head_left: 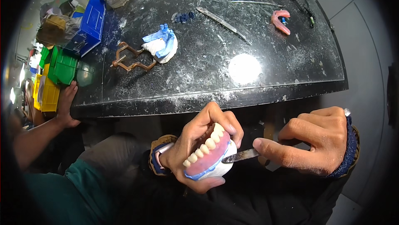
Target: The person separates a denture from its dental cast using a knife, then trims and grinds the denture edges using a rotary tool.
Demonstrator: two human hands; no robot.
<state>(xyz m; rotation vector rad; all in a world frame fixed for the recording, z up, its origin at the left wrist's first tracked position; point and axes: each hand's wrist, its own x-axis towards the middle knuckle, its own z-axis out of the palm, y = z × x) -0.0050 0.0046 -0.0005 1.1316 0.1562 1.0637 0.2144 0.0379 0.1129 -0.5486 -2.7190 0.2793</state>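
Note:
My left hand (pixel 193 127) grips a denture on a cast (pixel 211 155), pink wax with a row of ivory teeth over a blue and white base, tilted toward the upper right. A dark metal blade (pixel 240 156) rests with its end against the blue and white edge of the cast. My right hand (pixel 312 142) is closed on this tool, with the index finger along it. Both hands are in front of the bench's near edge, over my dark-clothed lap.
The black bench (pixel 174 87) holds a blue-white cast (pixel 160 45), brass frame (pixel 124 60), tweezers (pixel 222 24), pink wax piece (pixel 281 27) and plastic bins (pixel 62 65). At left, another person's hand (pixel 66 104) touches the bench edge, beside their green-clothed body (pixel 58 191).

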